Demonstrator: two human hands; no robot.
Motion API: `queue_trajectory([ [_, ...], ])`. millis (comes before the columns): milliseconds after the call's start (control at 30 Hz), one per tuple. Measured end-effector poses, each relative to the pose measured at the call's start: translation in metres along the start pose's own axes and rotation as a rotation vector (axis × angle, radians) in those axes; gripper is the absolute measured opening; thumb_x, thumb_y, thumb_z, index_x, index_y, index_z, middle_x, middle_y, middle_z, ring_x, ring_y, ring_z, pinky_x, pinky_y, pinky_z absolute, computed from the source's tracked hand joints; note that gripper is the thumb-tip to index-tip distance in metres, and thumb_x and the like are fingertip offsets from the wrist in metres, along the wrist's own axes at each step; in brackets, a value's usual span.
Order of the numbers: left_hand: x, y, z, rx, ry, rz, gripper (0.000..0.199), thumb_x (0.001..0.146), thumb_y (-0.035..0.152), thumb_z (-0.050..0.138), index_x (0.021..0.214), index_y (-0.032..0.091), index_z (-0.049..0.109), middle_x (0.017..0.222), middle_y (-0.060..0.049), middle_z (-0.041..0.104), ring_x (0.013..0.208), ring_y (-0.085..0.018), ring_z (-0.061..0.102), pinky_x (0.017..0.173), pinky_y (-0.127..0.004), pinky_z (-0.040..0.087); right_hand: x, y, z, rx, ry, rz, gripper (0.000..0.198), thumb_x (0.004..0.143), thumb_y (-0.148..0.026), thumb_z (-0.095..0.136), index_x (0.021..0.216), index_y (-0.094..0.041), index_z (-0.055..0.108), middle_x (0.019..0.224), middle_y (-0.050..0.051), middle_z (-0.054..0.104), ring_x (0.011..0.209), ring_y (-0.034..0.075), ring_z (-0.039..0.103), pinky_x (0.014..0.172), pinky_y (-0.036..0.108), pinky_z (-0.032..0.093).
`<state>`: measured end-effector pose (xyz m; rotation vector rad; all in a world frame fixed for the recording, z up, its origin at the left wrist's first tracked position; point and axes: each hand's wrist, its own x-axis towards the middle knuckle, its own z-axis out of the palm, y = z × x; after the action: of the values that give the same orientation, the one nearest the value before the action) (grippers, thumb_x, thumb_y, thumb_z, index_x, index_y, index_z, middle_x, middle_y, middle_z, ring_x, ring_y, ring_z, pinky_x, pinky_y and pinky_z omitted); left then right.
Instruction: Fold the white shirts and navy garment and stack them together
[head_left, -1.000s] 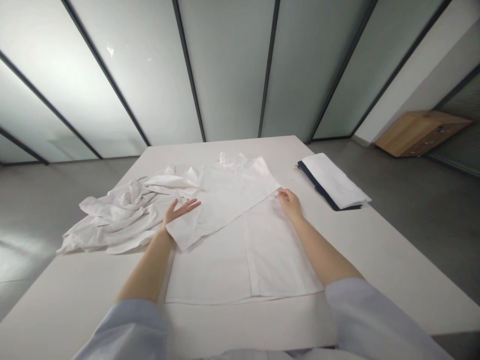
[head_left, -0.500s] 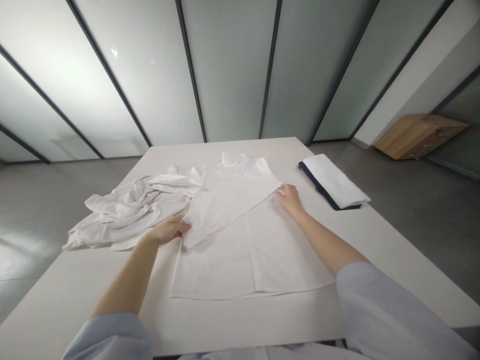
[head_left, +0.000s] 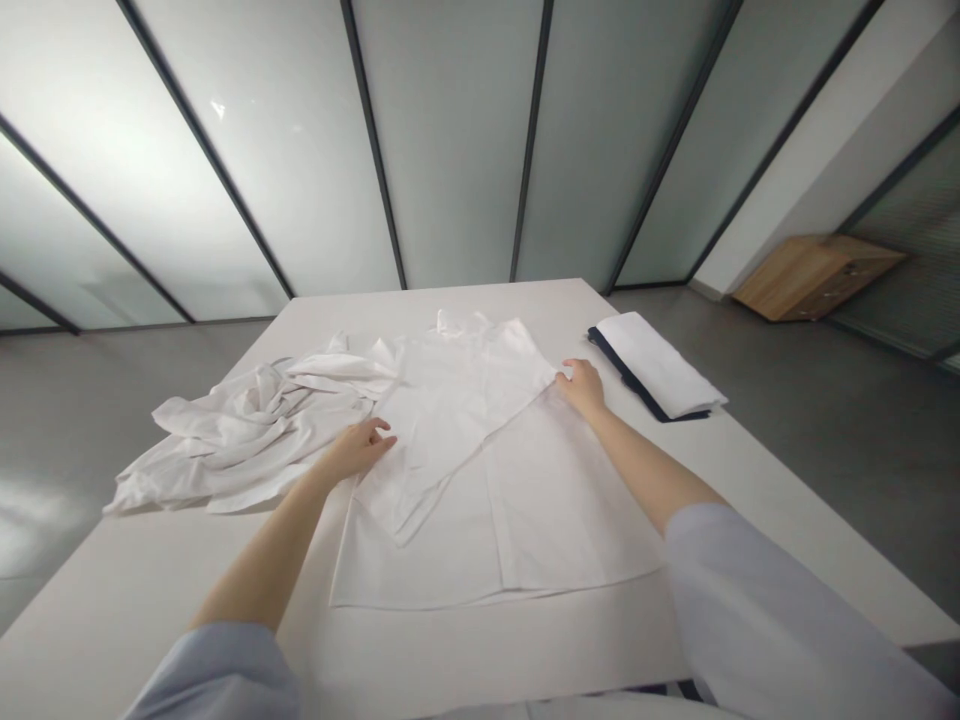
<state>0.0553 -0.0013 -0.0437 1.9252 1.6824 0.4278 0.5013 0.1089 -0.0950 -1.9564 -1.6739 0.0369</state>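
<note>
A white shirt [head_left: 517, 500] lies spread on the table in front of me, its collar at the far end and its hem towards me. One sleeve or flap [head_left: 442, 420] is laid slantwise across its body, with a loose pointed end at the lower left. My left hand [head_left: 361, 447] is over the shirt's left edge, thumb and fingers apart, holding nothing. Beside the shirt's right edge, at the upper corner of the flap, is my right hand [head_left: 581, 387]. Its thumb is at the cloth and the index finger stands apart from it.
A crumpled heap of white cloth [head_left: 255, 430] lies to the left of the shirt. On the right, a folded white cloth [head_left: 660, 362] rests on a dark navy one [head_left: 637, 390]. The white table [head_left: 480, 650] stands before frosted glass panels; a wooden cabinet [head_left: 814, 275] is beyond.
My left hand has let go of the flap and moved slightly up and right. The flap's loose end has shifted right and towards me. My right hand's fingers have parted from their pinch.
</note>
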Motion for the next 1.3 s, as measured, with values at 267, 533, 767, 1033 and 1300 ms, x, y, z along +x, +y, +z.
queue_trajectory([
  [267,0.058,-0.016,0.05,0.284,0.183,0.203,0.044,0.089,0.038,0.044,0.125,0.018,0.059,0.142,-0.011,0.052,0.132,-0.025,0.046,0.112,-0.041,0.033,0.021,-0.018,0.015,-0.197,-0.134,0.07,0.038,0.086,-0.043,0.055,0.112,-0.019,0.069,0.113,0.016,0.066,0.105,0.029,0.061,0.087,0.038,0.044],
  [533,0.052,-0.02,0.049,0.246,0.111,0.169,0.05,0.096,0.042,0.03,0.13,0.019,0.058,0.149,-0.008,0.045,0.141,-0.022,0.036,0.117,-0.041,0.026,0.033,-0.002,0.013,-0.235,-0.148,-0.007,0.029,0.09,-0.028,0.047,0.092,-0.02,0.074,0.096,0.012,0.072,0.091,0.025,0.065,0.075,0.032,0.045],
  [767,0.05,-0.02,0.05,0.23,0.102,0.151,0.05,0.097,0.043,0.028,0.132,0.022,0.058,0.15,-0.005,0.044,0.141,-0.021,0.035,0.117,-0.04,0.026,0.057,0.03,0.002,-0.202,-0.11,0.247,0.03,0.088,-0.023,0.047,0.097,-0.016,0.075,0.102,0.014,0.072,0.094,0.026,0.065,0.075,0.031,0.045],
  [1033,0.04,-0.017,0.059,0.321,0.132,0.2,0.053,0.096,0.047,0.035,0.136,0.019,0.054,0.152,-0.01,0.04,0.141,-0.028,0.034,0.116,-0.046,0.027,0.069,0.009,0.011,-0.215,-0.263,0.151,0.04,0.091,-0.047,0.046,0.098,-0.018,0.072,0.098,0.014,0.072,0.095,0.029,0.065,0.078,0.036,0.046],
  [1300,0.04,-0.02,0.059,0.376,0.118,0.207,0.053,0.097,0.047,0.032,0.139,0.02,0.051,0.153,-0.009,0.038,0.142,-0.025,0.032,0.116,-0.044,0.025,0.065,0.001,0.023,-0.388,-0.192,0.042,0.032,0.095,-0.032,0.043,0.108,-0.015,0.066,0.104,0.02,0.068,0.099,0.03,0.063,0.083,0.041,0.043],
])
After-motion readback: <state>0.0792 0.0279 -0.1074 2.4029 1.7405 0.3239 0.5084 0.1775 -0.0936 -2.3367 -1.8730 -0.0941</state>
